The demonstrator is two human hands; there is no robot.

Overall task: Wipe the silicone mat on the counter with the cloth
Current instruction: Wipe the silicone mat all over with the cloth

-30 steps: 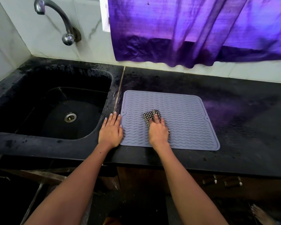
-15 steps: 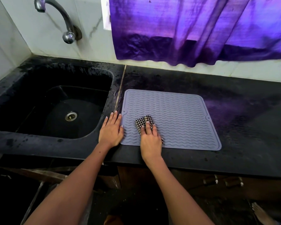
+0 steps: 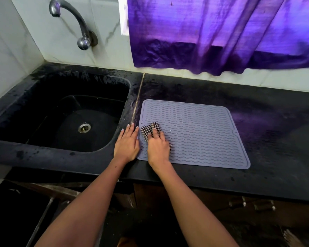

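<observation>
From my feed, the far left of the counter [image 3: 275, 139] is taken up by the black sink [image 3: 34, 107], sunk into the slab, with a metal tap [image 3: 73, 20] on the tiled wall above its back edge. A pale seam runs front to back just right of the sink rim.

My left hand [image 3: 126, 146] lies flat on the strip between the sink rim and the silicone mat [image 3: 200, 132], fingers straight and close together, pointing toward the back wall. Its outer side touches the mat's left edge near the front left corner; it grasps nothing.

The grey, wavy-ribbed mat sits just right of the seam, its front edge close to the counter's front edge, its back edge well short of the wall. My right hand [image 3: 158, 148] rests on the mat's left part, just beside the left hand, pressing down on the checked cloth [image 3: 148, 131] with nearly straight fingers. The cloth is bunched under the fingertips, poking out ahead and left of them, near the mat's left edge. Whether the thumb is tucked around it, I cannot tell.

Right of that hand the mat lies uncovered to its right edge, and dark counter runs on beyond it to the frame's edge. A purple curtain [image 3: 221, 32] hangs over the back wall above.
</observation>
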